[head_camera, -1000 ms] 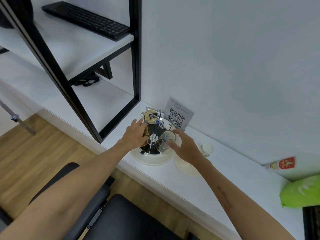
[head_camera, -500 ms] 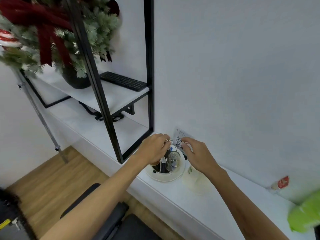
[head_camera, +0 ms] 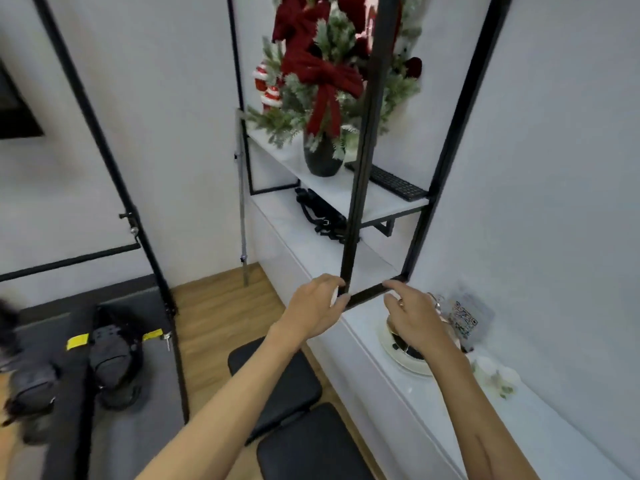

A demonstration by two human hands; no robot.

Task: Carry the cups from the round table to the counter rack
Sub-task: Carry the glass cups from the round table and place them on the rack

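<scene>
- Black bags (head_camera: 110, 355) lie on a dark mat on the floor at far left, beside a black stand pole (head_camera: 104, 147)
- A black padded seat (head_camera: 277, 386) sits below the arms, against the white worktop (head_camera: 398, 396)
- The left hand (head_camera: 317, 306) hangs in the air near the foot of the black shelf frame (head_camera: 360, 188), its grip wide and relaxed, holding nothing
- A dark vase of red-ribboned greenery (head_camera: 325, 98) stands on the upper shelf, a black keyboard (head_camera: 394, 185) just beside it
- The right hand (head_camera: 414, 317) hovers over the round cup rack (head_camera: 408, 358) on the worktop, fingers loosely spread, nothing gripped; the cups there are blurred and mostly hidden behind it
- A QR-code card (head_camera: 465, 317) stands just right of the rack, by the wall
</scene>
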